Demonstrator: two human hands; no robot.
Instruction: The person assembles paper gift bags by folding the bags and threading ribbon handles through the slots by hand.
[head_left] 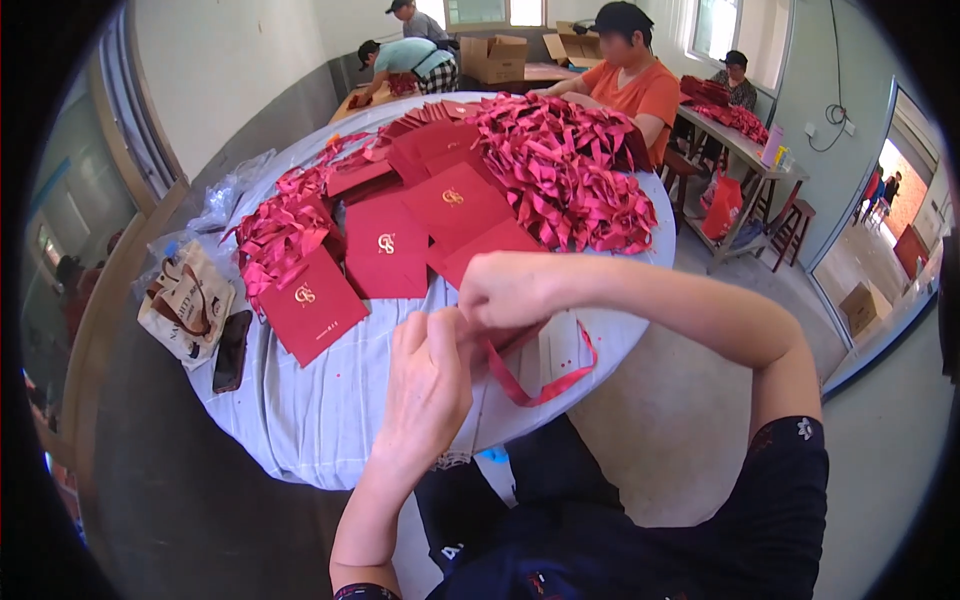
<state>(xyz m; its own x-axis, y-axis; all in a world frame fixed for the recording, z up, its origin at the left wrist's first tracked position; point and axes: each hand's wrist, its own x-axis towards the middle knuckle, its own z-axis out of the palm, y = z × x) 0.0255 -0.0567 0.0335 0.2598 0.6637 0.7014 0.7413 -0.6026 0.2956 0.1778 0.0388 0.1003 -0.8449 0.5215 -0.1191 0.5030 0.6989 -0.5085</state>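
Observation:
Close together at the near edge of the round table, my left hand (430, 375) and my right hand (510, 288) are both closed, fingertips meeting at a red paper bag (518, 342). From between them a red ribbon (545, 395) loops out to the right over the cloth. Both hands seem to pinch this ribbon, though the fingers hide the exact grip. Just beyond lie flat red paper bags with gold emblems, one (312, 308) to the left and another (386, 245) in the middle. A large heap of red ribbons (570, 170) rises behind my right hand.
A white cloth (290, 420) covers the table. At its left edge lie a dark phone (232, 350), a canvas bag (185, 305) and clear plastic wrapping (225, 200). Across the table sits a person in orange (640, 90). A side table (745, 150) and stools stand right.

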